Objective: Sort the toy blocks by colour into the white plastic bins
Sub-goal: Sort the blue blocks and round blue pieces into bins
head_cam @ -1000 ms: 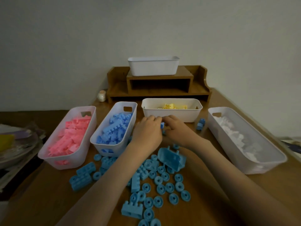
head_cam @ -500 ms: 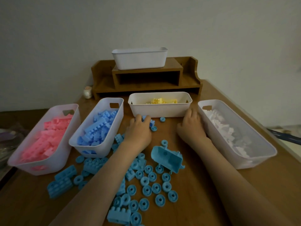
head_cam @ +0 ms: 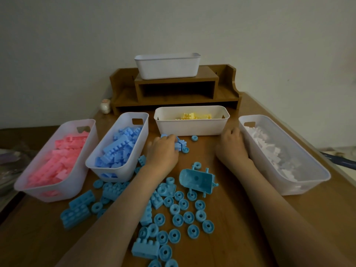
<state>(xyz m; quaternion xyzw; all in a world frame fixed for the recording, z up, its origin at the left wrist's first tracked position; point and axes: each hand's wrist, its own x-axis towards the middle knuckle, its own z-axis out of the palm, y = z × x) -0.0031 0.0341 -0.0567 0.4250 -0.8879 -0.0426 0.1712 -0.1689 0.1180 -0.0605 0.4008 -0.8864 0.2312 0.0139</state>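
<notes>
Between the bins, left hand (head_cam: pixel 162 151) curled on blue blocks (head_cam: pixel 180 145) (right hand's (head_cam: pixel 232 146) grip unclear).

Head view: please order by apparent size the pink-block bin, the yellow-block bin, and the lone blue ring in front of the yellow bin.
1. Pink-block bin, though it is nearer the camera.
2. Yellow-block bin.
3. Lone blue ring.

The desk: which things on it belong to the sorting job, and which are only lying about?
Belonging: loose blue pieces; pink bin; blue bin; yellow bin; white-block bin; left hand; right hand.

Lying about: wooden shelf; small figurine; bin on the shelf.
</notes>
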